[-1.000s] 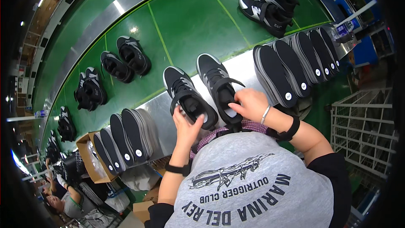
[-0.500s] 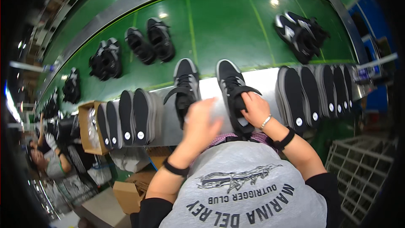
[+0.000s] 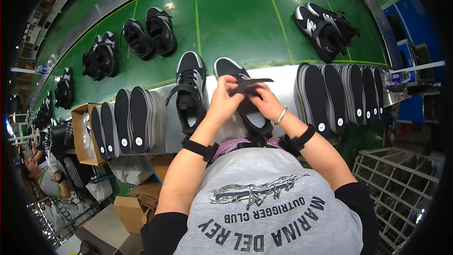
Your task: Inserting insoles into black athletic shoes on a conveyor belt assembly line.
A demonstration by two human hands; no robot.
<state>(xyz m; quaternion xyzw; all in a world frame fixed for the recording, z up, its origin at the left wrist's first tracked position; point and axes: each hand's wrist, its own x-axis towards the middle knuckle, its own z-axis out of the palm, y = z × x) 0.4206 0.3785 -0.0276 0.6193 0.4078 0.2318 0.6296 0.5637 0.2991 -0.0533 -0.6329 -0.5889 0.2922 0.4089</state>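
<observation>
A black sneaker (image 3: 255,114) with a grey toe lies toe-away on the bare metal ledge (image 3: 279,78) in front of me. Both of my hands are over its middle, at the black strap that crosses it. My left hand (image 3: 224,98) pinches the strap or the tongue beneath it from the left; the fingers hide which. From the right, my right hand (image 3: 267,106) grips the same strap, whose free end sticks out to the right. Just left of it lies the matching sneaker (image 3: 190,78), its strap loose toward the left and its pale inside showing.
Stacks of black insoles stand on the ledge, left (image 3: 140,120) and right (image 3: 311,97). An open carton (image 3: 78,134) stands at the left end. Sneaker pairs (image 3: 160,30) rest on the green belt (image 3: 236,14). A wire cage (image 3: 396,184) is at right; another person (image 3: 49,179) works far left.
My left hand has moved from between the sneakers onto the right sneaker's strap. My right hand has come up from that sneaker's opening to the strap. The whole view has shifted slightly.
</observation>
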